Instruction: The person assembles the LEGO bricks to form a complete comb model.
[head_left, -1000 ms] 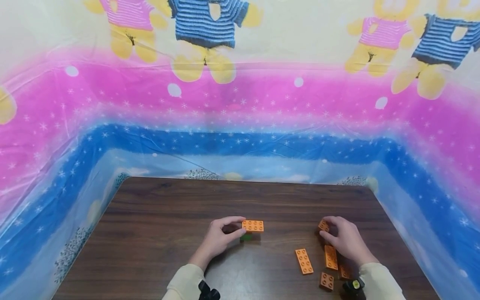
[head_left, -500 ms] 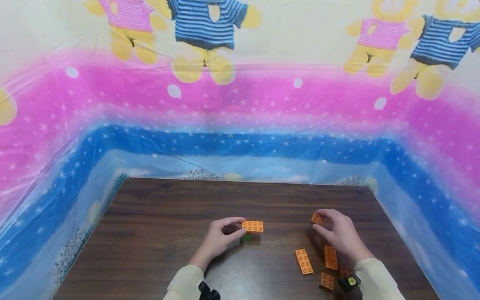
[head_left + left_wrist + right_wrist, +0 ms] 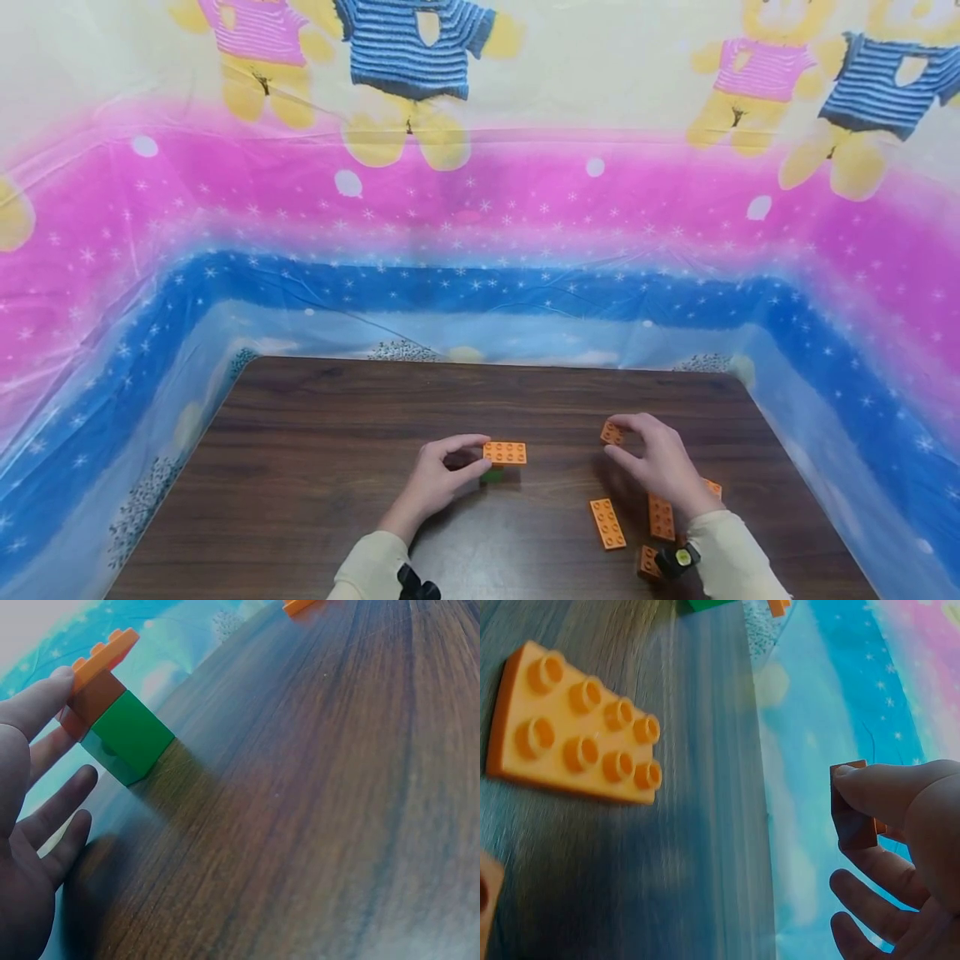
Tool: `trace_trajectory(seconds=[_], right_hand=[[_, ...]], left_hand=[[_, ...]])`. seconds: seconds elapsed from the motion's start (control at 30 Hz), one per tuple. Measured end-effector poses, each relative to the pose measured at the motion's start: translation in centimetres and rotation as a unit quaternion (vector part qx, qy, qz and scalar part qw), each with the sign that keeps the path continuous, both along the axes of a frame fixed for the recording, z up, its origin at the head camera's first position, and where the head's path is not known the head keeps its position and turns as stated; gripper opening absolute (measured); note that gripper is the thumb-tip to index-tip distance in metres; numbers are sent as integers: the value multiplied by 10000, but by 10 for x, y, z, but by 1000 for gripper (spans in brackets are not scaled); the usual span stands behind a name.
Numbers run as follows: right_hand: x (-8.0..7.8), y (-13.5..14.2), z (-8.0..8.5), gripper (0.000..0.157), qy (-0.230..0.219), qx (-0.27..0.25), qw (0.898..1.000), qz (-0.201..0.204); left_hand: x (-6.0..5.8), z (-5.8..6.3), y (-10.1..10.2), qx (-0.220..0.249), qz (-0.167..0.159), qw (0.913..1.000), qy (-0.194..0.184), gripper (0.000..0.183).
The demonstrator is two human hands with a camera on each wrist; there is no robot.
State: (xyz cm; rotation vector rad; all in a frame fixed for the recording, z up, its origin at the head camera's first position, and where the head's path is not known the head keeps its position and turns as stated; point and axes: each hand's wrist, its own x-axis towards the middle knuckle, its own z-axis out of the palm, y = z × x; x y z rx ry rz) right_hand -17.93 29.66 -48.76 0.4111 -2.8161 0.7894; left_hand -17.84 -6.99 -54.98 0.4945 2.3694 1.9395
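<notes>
We see the left hand (image 3: 437,479) pinching a green-and-orange plastic brick stack (image 3: 118,710) midway between the side edges of the dark wood-grain desk (image 3: 315,450), its eight-stud top (image 3: 510,452) running parallel to the far edge. Right of it, a flat orange brick (image 3: 607,524) points obliquely away, far end leftward. The right hand (image 3: 663,462) pinches a square orange four-stud brick (image 3: 612,432), studs upward, toward the far right corner. Behind hangs pink-and-blue bear-printed cloth (image 3: 480,200).

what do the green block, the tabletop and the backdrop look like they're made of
Green block: probably smooth, faintly shiny plastic, from its even colour and crisp edges. Tabletop: wood or wood-look laminate; grain and soft sheen show. Backdrop: printed cloth or plastic sheet, being creased.
</notes>
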Motion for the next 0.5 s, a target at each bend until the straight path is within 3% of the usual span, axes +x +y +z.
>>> trace_trajectory(seconds=[0.5], right_hand=[[-4,-36,7,42,-64,-344,9988,335]], left_hand=[[3,2,1,180,42,9997,-139,34]])
